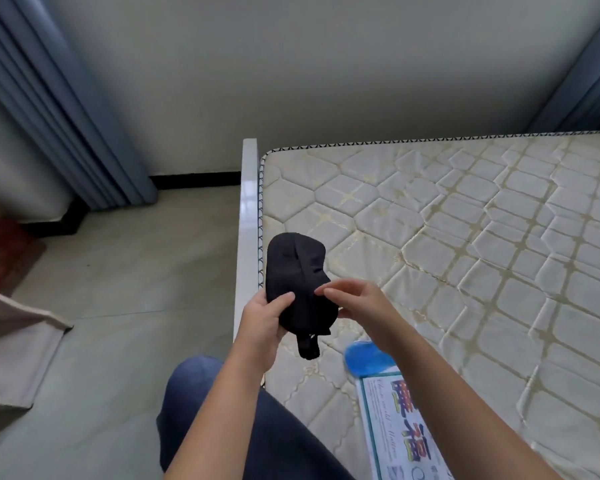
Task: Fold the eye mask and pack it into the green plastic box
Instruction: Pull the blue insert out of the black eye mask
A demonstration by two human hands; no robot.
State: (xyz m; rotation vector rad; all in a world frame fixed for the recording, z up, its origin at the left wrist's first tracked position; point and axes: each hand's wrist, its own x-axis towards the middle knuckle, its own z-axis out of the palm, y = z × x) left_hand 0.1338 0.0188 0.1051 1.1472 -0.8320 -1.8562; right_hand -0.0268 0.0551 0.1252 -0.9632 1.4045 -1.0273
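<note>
A black eye mask [297,271] is held upright in the air above the left edge of the mattress. My left hand [262,323] grips its lower left part, thumb pressed on the front. My right hand [355,303] pinches the mask's right edge with thumb and fingertips. A short black strap loop [307,346] hangs below the mask. No green plastic box is in view.
A quilted mattress [465,254] on a white bed frame [248,202] fills the right side. A blue object [368,358] and a printed label [402,427] lie on the mattress near me. Grey-blue curtains [66,116] hang at the left; tiled floor [136,271] lies below.
</note>
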